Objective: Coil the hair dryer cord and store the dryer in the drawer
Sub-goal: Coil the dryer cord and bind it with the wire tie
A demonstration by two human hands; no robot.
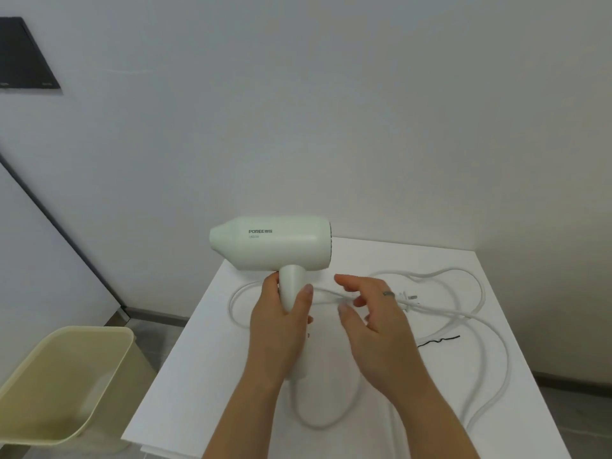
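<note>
A white bench fills the lower right of the view, set against a pale wall, with a cream plastic bin on the floor to its left. Above the bench's far left part, the hair dryer is held upright in the air: its barrel lies level, long axis running left to right, the narrow nozzle pointing left and the wide rear intake facing right, while the handle drops straight down from the barrel. The dryer is a matte, very pale green-white with dark lettering "POREE" on its side. Its white cord sprawls uncoiled over the bench in several loose loops, spreading from under the hands out to the right edge, and the plug lies on the bench just right of the right hand. The left hand is wrapped around the handle, thumb on one side and fingers on the other. The right hand, wearing a ring, is half open with fingers curled, hovering over the cord; whether it touches the cord cannot be told. A thin black wire tie lies near the cord.
</note>
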